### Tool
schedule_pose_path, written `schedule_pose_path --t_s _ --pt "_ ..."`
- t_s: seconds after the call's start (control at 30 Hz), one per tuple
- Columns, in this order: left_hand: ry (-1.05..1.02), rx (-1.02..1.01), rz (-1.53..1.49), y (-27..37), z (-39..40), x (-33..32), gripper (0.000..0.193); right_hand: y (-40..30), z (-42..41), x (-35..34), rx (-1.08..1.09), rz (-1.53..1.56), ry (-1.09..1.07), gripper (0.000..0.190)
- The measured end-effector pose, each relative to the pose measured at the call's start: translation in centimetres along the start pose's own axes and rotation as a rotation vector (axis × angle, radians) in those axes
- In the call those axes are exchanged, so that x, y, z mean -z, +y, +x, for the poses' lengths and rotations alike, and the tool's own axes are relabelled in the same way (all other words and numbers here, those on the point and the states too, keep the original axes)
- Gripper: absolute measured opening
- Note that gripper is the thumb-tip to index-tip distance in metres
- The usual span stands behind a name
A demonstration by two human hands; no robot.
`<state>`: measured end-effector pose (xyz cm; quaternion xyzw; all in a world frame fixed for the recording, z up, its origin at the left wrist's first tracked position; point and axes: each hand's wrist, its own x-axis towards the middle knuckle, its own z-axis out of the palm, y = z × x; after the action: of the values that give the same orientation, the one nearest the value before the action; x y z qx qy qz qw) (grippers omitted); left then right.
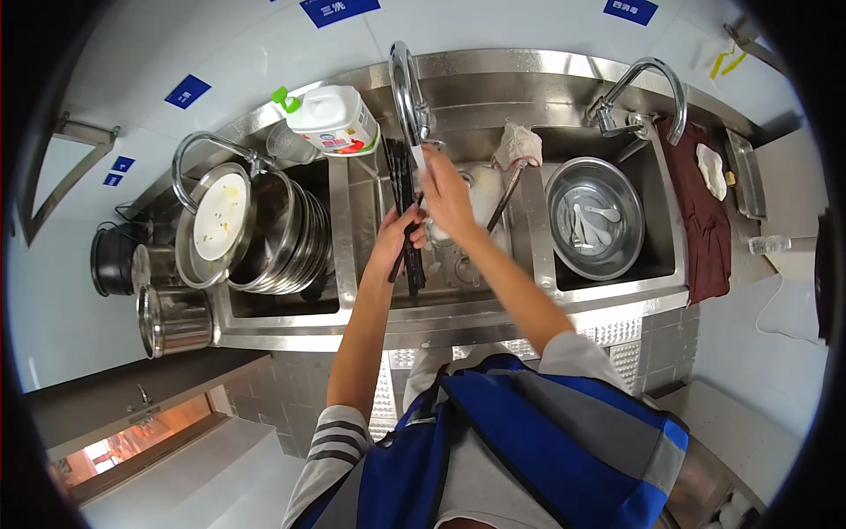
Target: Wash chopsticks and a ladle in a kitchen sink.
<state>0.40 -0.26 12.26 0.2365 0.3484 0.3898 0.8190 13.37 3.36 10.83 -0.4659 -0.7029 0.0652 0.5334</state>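
Observation:
A bundle of black chopsticks [414, 261] is gripped in my left hand [398, 239] over the middle sink basin. My right hand [444, 186] is beside the upper part of the bundle, just below the spout of the middle faucet [404, 99]; its fingers are curled and slightly blurred, and whether they hold anything I cannot tell. Behind my right hand, something whitish lies in the middle basin, partly hidden by my forearm. A dark stick with a cloth head [519, 145] leans at that basin's right side.
Stacked metal basins [297, 231] and a white plate [221, 217] fill the left sink. A white jug [334, 119] stands behind. A metal bowl [595, 254] holding white spoons [578, 225] sits in the right sink, near another faucet [661, 66]. Maroon cloth [694, 225] lies right.

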Motion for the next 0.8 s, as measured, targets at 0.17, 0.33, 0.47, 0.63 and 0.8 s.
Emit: schedule_pose_path --t_s 0.17,0.33,0.47,0.63,0.8 --pt "0.002 0.228 0.3 -0.5 1.2 0.6 0.01 -0.4 -1.5 -2.5 -1.069 0.899 0.108 0.062" --pt "0.097 0.154 0.345 -0.8 1.0 0.8 0.011 2.3 -3.6 -5.3 -1.069 0.744 -0.015 0.072" --pt "-0.012 0.11 0.358 -2.2 2.4 5.1 0.015 1.4 -4.5 -6.6 -1.371 0.819 0.062 0.054" --pt "0.047 0.372 0.465 -1.2 1.9 4.3 0.015 5.8 -4.9 -7.1 -1.433 1.563 0.169 0.019" --pt "-0.125 0.01 0.034 -1.1 0.2 6.3 0.044 9.0 -3.5 -4.9 -1.389 1.525 0.54 0.038"
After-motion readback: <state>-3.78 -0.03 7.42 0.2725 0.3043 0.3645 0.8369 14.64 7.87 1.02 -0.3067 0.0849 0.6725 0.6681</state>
